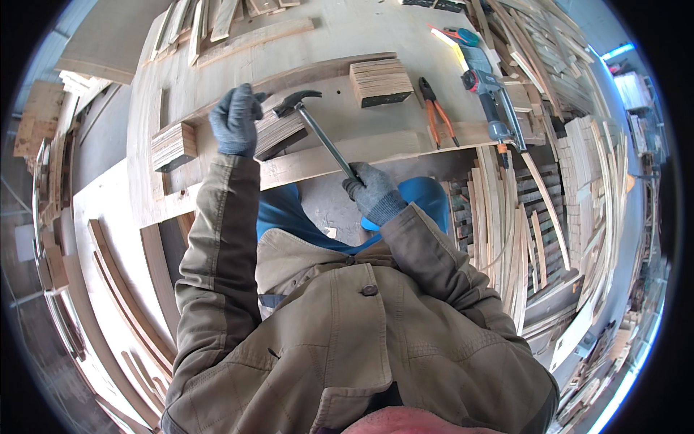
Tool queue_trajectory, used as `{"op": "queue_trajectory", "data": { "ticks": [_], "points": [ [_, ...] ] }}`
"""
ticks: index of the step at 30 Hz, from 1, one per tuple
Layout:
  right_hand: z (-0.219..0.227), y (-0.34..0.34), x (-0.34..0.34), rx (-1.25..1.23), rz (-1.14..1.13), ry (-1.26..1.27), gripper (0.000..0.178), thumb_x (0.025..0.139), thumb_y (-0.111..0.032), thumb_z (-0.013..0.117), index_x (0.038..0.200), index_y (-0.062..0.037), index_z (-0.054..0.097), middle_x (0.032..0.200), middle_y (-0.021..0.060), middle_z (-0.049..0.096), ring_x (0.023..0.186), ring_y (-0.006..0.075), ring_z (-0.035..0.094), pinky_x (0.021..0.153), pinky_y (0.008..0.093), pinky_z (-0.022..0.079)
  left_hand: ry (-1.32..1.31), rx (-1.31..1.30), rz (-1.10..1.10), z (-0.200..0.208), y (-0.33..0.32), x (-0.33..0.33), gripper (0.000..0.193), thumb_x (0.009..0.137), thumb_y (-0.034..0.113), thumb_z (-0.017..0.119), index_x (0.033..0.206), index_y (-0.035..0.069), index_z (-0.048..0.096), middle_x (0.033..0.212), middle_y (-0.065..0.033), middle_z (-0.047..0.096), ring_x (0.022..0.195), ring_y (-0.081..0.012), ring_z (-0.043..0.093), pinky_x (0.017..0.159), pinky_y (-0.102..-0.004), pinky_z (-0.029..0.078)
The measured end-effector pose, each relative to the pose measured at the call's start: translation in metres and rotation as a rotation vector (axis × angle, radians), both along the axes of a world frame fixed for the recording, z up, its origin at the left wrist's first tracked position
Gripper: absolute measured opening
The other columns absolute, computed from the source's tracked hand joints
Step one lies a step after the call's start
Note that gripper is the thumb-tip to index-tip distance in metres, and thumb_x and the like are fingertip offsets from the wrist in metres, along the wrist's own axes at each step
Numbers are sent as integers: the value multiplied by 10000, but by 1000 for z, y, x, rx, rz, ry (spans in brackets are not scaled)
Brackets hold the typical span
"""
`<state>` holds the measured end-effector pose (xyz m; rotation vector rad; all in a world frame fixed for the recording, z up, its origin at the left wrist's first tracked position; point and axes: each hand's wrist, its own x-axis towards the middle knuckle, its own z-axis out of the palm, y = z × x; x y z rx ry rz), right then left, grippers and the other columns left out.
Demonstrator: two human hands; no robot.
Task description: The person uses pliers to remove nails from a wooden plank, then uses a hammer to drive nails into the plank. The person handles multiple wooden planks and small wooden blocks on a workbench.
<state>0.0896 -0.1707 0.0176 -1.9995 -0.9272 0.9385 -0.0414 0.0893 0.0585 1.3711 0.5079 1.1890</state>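
Observation:
A claw hammer (323, 137) with a dark head and a metal shaft is in my right hand (374, 193), gripped near the end of its handle. Its head hangs over a stacked wood block (280, 135), just right of my left hand (235, 120). That left hand is raised with its gloved fingers curled closed; whatever they may hold is hidden or too small to name. Another wood block (173, 147) lies to its left and a third wood block (380, 82) to the right. Behind the blocks runs a long wooden strip (318, 71).
Orange-handled pliers (437, 112) lie right of the blocks, beside a grey power tool (495, 108). Loose wooden slats (253, 42) lie on the table's far side (340, 36). Piled wood strips (499, 217) stand on my right, with long boards (123, 296) on my left.

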Motion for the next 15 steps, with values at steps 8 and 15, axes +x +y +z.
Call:
{"op": "queue_trajectory", "data": {
  "ticks": [8, 15],
  "points": [
    [-3, -58, 25, 64, -20, -142, 332, 964, -136, 667, 1249, 32, 642, 800, 123, 668, 709, 187, 638, 667, 344, 522, -245, -80, 41, 68, 5, 7, 493, 1078, 329, 514, 630, 141, 429, 563, 7, 339, 510, -152, 368, 765, -482, 579],
    [-10, -109, 48, 24, -126, -28, 378, 939, -197, 700, 1248, 7, 629, 960, 230, 710, 921, 395, 704, 784, 443, 545, -286, -64, -76, 94, -5, 77, 504, 1056, 315, 574, 606, 112, 473, 547, -10, 395, 474, -162, 424, 687, -483, 602]
  ]
}}
